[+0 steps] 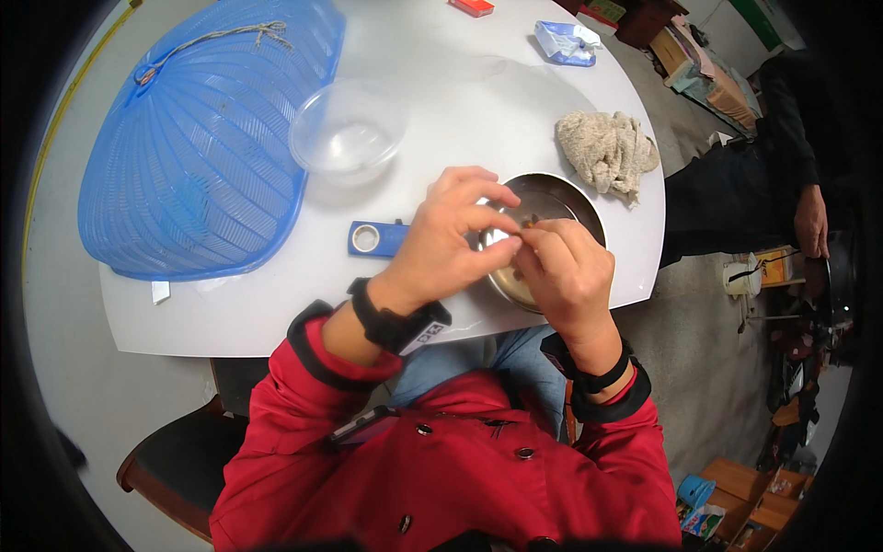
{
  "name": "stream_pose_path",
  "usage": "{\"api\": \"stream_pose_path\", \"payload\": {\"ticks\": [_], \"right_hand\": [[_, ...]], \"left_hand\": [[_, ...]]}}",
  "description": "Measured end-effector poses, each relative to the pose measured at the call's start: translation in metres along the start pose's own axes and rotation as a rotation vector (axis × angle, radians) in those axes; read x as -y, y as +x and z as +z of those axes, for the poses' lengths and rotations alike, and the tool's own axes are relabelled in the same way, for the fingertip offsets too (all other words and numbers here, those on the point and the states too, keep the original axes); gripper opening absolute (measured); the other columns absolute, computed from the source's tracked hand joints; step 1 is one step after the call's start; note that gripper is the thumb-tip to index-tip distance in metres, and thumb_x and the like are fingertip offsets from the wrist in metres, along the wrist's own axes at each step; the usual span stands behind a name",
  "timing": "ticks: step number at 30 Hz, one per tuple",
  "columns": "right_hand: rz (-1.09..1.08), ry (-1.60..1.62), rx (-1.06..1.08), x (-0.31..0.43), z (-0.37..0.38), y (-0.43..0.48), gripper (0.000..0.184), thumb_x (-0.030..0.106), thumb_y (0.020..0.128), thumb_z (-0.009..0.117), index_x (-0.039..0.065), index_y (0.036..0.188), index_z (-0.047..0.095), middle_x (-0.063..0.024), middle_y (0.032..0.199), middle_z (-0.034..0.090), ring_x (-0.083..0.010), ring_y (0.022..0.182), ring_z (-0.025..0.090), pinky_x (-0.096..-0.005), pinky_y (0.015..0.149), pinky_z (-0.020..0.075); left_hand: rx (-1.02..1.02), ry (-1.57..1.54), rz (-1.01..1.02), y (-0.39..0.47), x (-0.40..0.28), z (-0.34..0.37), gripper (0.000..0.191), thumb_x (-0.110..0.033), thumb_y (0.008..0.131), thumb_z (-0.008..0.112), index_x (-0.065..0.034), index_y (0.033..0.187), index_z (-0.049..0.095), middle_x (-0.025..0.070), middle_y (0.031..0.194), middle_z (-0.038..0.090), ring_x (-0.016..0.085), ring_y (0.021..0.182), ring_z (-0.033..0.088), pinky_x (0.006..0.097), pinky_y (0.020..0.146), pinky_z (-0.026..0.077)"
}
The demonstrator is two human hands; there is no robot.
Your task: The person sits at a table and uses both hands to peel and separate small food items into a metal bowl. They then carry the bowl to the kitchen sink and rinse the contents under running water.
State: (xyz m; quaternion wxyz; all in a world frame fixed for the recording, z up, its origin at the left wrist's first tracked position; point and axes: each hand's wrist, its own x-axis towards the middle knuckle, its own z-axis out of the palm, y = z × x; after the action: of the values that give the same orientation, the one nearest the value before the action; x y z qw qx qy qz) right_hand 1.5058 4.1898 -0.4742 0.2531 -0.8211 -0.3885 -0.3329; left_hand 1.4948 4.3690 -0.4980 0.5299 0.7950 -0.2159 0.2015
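Observation:
My left hand (459, 231) and my right hand (569, 265) meet fingertip to fingertip over a round stainless steel bowl (586, 200). Between the pinched fingers is a small brownish piece (519, 234), mostly covered, so its kind is unclear. A few small brown and orange bits (530, 222) lie in the bowl, partly hidden by my hands. Beside my left wrist, a blue flat object with a round white ring (365, 238) rests on the table. A clear plastic bowl (348, 134) stands beyond it.
A large blue mesh food cover (207, 152) takes up the left of the white table (441, 83). On the right are a crumpled beige cloth (607, 152) and a blue-and-white packet (567, 43). A red box (472, 7) lies at the far edge. Another person (731, 193) is at the right.

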Motion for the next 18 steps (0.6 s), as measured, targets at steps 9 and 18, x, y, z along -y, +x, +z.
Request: {"api": "stream_pose_path", "payload": {"ticks": [9,18], "right_hand": [[0.323,0.182,0.094,0.006,0.002,-0.003,0.014,0.003,0.074,0.076,0.003,0.085,0.067,-0.0087,0.074,0.065,-0.0214,0.061,0.064,-0.0308,0.054,0.0508],[0.993,0.851,0.339,0.002,-0.010,0.003,0.012,0.007,0.088,0.069,-0.002,0.096,0.069,-0.0054,0.080,0.070,-0.0084,0.065,0.063,-0.0216,0.058,0.0485]], "left_hand": [[-0.007,-0.073,-0.012,0.001,0.002,0.000,0.014,0.001,0.071,0.072,-0.0033,0.085,0.072,0.0048,0.103,0.068,0.026,0.109,0.057,0.0360,0.090,0.048],[-0.040,-0.031,0.036,0.002,0.001,-0.001,0.014,-0.001,0.073,0.072,-0.0066,0.085,0.069,0.0038,0.101,0.067,0.026,0.106,0.057,0.0367,0.089,0.047]]}}
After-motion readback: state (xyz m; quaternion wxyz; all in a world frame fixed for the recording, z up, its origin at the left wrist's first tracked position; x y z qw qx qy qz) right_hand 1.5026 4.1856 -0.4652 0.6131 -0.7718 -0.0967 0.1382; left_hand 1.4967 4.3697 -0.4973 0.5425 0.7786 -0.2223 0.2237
